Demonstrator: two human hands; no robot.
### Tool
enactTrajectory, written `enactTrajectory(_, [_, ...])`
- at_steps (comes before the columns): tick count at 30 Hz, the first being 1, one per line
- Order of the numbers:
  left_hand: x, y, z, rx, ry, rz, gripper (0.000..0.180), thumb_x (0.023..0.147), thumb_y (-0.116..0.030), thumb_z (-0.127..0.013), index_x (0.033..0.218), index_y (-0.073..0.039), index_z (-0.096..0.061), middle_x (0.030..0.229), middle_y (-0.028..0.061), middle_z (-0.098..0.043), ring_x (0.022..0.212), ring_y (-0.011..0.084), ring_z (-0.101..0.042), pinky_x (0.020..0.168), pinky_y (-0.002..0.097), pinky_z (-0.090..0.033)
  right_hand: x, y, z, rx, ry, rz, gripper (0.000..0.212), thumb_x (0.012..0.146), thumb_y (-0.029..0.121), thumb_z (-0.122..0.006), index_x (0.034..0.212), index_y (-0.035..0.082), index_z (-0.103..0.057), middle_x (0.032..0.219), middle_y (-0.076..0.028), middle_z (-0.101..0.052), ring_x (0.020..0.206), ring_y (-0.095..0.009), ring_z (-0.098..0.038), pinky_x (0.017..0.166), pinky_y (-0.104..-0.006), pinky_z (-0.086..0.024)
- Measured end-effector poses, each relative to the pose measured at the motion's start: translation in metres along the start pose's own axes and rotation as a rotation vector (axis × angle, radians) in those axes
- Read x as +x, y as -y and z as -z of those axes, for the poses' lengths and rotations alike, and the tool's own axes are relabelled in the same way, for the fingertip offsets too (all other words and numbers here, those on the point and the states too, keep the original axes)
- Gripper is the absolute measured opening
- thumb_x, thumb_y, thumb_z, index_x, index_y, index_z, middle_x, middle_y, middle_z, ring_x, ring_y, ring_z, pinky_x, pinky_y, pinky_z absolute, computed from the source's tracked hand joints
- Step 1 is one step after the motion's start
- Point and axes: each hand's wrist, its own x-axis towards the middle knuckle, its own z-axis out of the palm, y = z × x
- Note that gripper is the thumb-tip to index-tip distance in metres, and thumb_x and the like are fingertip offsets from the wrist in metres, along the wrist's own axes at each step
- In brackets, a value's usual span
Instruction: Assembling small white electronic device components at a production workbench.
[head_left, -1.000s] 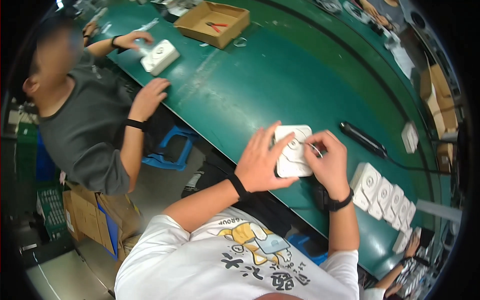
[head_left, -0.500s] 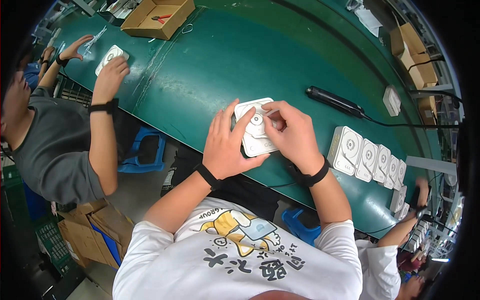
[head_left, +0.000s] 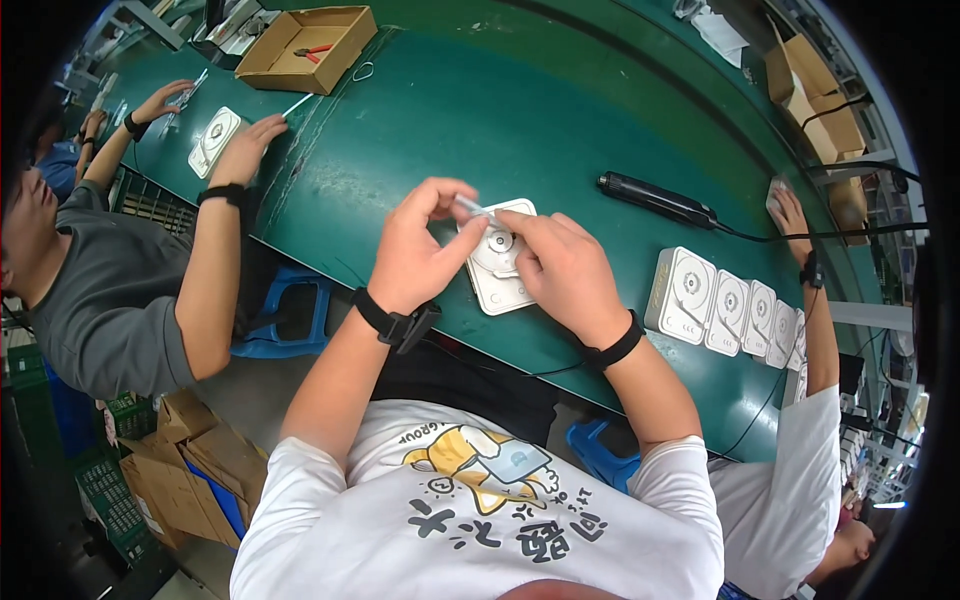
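A flat white device with rounded corners and a round dial-like centre (head_left: pixel 503 293) lies on the green bench in front of me. Above its far left part, a thin pale strip (head_left: pixel 472 207) slants between my fingers. My left hand (head_left: pixel 420 245) pinches the strip's left end between thumb and fingertips. My right hand (head_left: pixel 570 268) reaches over the device's right side, its fingers curled and the index fingertip at the strip's right end. The right thumb is partly hidden.
A black cylindrical handheld tool (head_left: pixel 655 200) with a cord lies to the right, beyond a row of several similar white devices (head_left: pixel 685 298). A cardboard tray (head_left: pixel 275 70) holds red-handled pliers. Co-workers sit on both sides; one hand (head_left: pixel 790 212) reaches in at right.
My left hand has lifted from the device's left side and now pinches the strip. My right hand stays over the device. The co-worker at right has stretched an arm across the bench.
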Motion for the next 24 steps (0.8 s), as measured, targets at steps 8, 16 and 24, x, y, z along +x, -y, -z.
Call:
enactTrajectory(8, [-0.011,-0.007,0.022,0.281,0.139,0.029,0.018,0.102,-0.013,-0.09,0.101,-0.001,-0.076,0.083,0.0094,-0.075,0.073,0.0212,-0.074,0.07,0.0368,-0.059,-0.001,-0.001,0.001,0.009,0.054,-0.007,0.047,0.09,-0.008,-0.075,0.132,0.01,-0.084,0.105,-0.009,-0.082,0.092,-0.031,-0.076,0.083,-0.0452,-0.065])
enactTrajectory(16, [-0.009,-0.012,0.028,0.191,0.259,0.196,0.014,0.106,-0.008,-0.09,0.104,0.001,-0.079,0.09,0.0041,-0.079,0.083,0.0083,-0.07,0.077,0.029,-0.058,0.0,-0.005,-0.003,-0.013,0.051,0.015,0.043,0.09,-0.006,-0.076,0.128,0.012,-0.084,0.104,-0.009,-0.082,0.094,-0.033,-0.079,0.083,-0.0453,-0.065])
enactTrajectory(24, [-0.031,-0.019,0.032,-0.103,0.396,0.358,0.018,0.103,-0.015,-0.093,0.106,-0.003,-0.081,0.089,0.0044,-0.079,0.077,0.0134,-0.071,0.074,0.0317,-0.059,0.001,0.003,-0.006,-0.024,0.089,0.026,0.039,0.092,-0.002,-0.078,0.126,0.016,-0.085,0.104,-0.006,-0.081,0.095,-0.033,-0.079,0.083,-0.0475,-0.064])
